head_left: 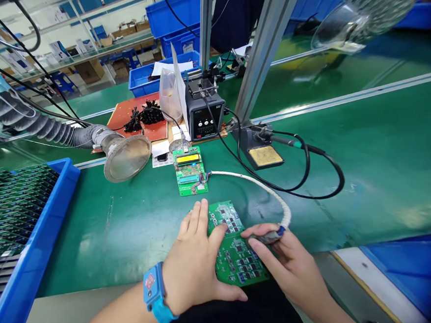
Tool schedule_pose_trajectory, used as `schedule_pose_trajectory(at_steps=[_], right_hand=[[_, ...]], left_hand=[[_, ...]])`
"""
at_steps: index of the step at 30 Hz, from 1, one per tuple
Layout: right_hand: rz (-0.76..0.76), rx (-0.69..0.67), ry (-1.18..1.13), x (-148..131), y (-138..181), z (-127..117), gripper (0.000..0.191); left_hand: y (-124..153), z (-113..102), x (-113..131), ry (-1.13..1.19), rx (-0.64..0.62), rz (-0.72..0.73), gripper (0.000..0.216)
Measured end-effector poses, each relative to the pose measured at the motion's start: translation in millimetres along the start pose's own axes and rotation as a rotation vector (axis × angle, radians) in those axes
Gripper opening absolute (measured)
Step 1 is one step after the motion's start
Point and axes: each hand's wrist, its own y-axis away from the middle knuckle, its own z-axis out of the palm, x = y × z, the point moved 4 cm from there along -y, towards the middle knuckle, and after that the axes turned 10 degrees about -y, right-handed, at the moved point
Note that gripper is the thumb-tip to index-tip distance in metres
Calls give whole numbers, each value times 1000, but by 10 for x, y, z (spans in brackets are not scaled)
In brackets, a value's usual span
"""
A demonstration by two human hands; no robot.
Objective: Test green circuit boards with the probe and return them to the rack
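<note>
A green circuit board (240,258) with two similar sections of black chips lies at the table's front edge, its near end sticking out past it. My left hand (195,259) wears a blue wrist strap (156,291) and holds the board down from its left side, fingers spread along it and thumb near the lower edge. Between the thumb and fingers of my right hand (289,259) is a grey probe (267,237), its tip close to the board's right side; contact cannot be made out. A white-wrapped cable (265,190) joins it to a small tester board (189,170) with a yellow display.
A blue bin (60,192) of stacked boards stands at left. An extraction nozzle (126,158) hangs beside the tester. Behind are a soldering station (207,115), an iron in its stand (264,148), a metal post (263,55) and black cable loops (313,189) on the green table.
</note>
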Motion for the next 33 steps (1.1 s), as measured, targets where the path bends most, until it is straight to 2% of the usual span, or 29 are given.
schedule_pose_trajectory(at_steps=[10, 13, 16, 19, 22, 25, 28, 30, 31, 33], right_hand=[[29, -2, -66, 6, 11, 1, 14], [55, 97, -163, -70, -68, -34, 18], [63, 207, -237, -121, -219, -36, 25], [73, 139, -262, -87, -402, 76, 30], [80, 82, -276, 8, -527, 187, 32], [76, 75, -251, 81, -572, 239, 31], [71, 60, -213, 110, -572, 251, 31], [67, 45, -183, 118, -565, 250, 30], [62, 39, -163, 120, -563, 248, 30], [44, 31, -117, 117, -561, 243, 29]], left_hand=[[-22, 7, 6, -20, -3, -7, 108], [48, -94, -52, 19, 53, 35, 105], [276, -232, -279, 80, 98, 63, 109], [541, -245, -710, 100, 118, -57, 113], [676, -20, -1117, 62, 18, -179, 108], [668, 222, -1264, 13, -86, -235, 102], [570, 226, -1054, -17, -42, -250, 77], [472, 114, -759, -1, 86, -222, 49], [419, 60, -600, 27, 151, -203, 42], [303, 18, -290, 89, 206, -97, 46]])
